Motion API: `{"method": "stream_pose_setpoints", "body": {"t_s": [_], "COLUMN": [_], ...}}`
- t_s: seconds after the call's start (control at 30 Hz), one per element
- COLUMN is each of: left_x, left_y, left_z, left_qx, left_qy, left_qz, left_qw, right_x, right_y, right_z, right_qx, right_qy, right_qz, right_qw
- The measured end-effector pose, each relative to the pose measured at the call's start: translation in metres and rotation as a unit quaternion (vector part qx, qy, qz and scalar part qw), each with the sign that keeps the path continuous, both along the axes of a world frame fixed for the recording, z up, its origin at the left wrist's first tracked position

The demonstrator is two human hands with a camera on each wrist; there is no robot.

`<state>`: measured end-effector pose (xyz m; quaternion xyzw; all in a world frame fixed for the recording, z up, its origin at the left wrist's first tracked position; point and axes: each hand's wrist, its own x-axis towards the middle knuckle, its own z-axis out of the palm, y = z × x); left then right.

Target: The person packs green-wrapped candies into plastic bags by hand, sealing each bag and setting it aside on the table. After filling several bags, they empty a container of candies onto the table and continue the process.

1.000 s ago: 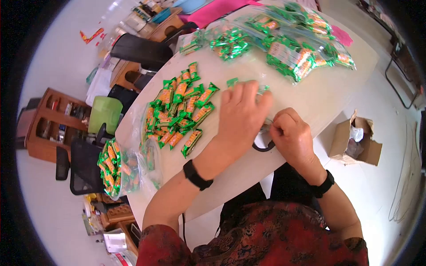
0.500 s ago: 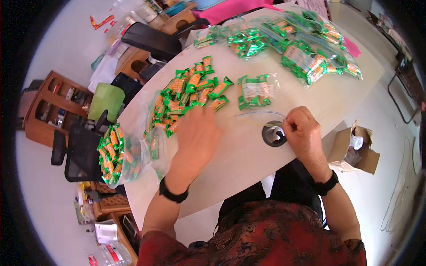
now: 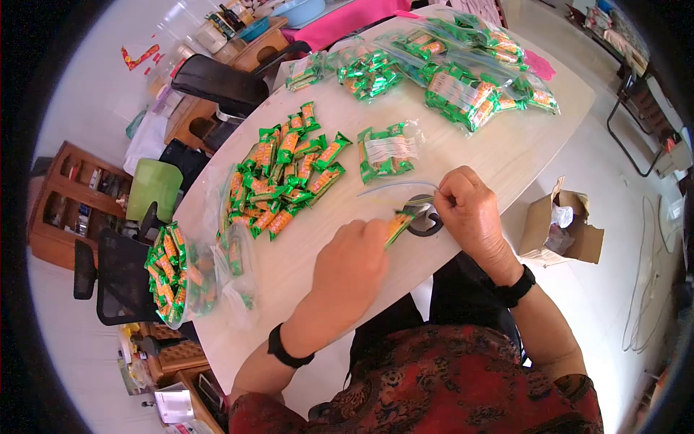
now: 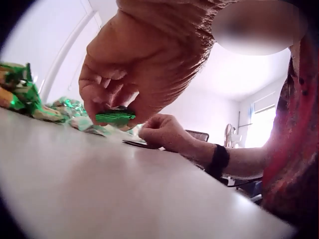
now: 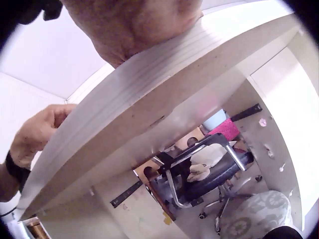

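Observation:
My left hand (image 3: 350, 267) grips a small green-and-orange wrapped snack packet (image 3: 398, 226) above the near part of the table. In the left wrist view, the packet's green end (image 4: 115, 117) pokes out between thumb and fingers. My right hand (image 3: 468, 210), fingers curled, pinches one end of a clear zip bag with a thin blue zip strip (image 3: 394, 184), by the table's round cable hole (image 3: 425, 217). The bag's clear film hardly shows. A filled clear bag of packets (image 3: 387, 152) lies just beyond it. Left of the hands is a loose heap of the same packets (image 3: 282, 173).
Larger filled bags (image 3: 463, 94) crowd the table's far side. At the left edge, a big clear bag (image 3: 170, 278) bulges with packets. An opened cardboard box (image 3: 560, 224) stands on the floor to the right; a black office chair (image 3: 123, 275) is at the left.
My left hand left the filled bag, reached to the heap, and came back right with a packet. The right hand kept its pinch beside the cable hole.

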<state>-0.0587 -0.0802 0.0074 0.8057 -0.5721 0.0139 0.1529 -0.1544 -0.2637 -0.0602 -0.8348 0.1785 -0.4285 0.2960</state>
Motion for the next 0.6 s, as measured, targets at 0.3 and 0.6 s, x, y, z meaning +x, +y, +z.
{"method": "stream_pose_setpoints", "body": {"t_s": [0.3,0.6], "left_x": [0.003,0.008], "left_y": [-0.074,-0.072], "left_z": [-0.012,-0.011], "left_qx": [-0.078,-0.052], "left_qy": [0.015,-0.002], "left_qz": [-0.003,-0.062], "left_qw": [0.997,0.997], "right_x": [0.0,-0.001], "right_y": [0.0,-0.002], "right_z": [0.0,-0.002], "right_qx": [-0.006,0.014], "right_qy": [-0.017,-0.023], "right_qz": [0.005,0.013], "right_qw": [1.0,1.0]}}
